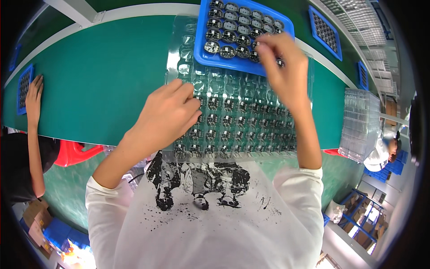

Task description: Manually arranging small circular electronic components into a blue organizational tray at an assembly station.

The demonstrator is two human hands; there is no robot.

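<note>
A clear plastic blister tray (215, 85) lies before me, small electronic parts (228, 120) filling its nearer rows of pockets. My left hand (170, 112) is closed over the tray's left side, its fingertips pinched beside a pocket; what they hold is hidden. Resting over the blister tray's far end is a blue tray (224, 66) with rows of rounded parts (228, 51), some showing circuit boards and others plain grey faces. Above its right side, my right hand (286, 62) is slightly blurred, thumb and index finger pinched together at one of the parts. Whatever lies between them is too small to make out.
A stack of clear trays (358, 121) stands at the table's right end. Further blue trays (325, 33) sit beyond the white rail. On the left, another person's hand (33, 98) touches a small blue tray (22, 105), near a red stool (71, 152).
</note>
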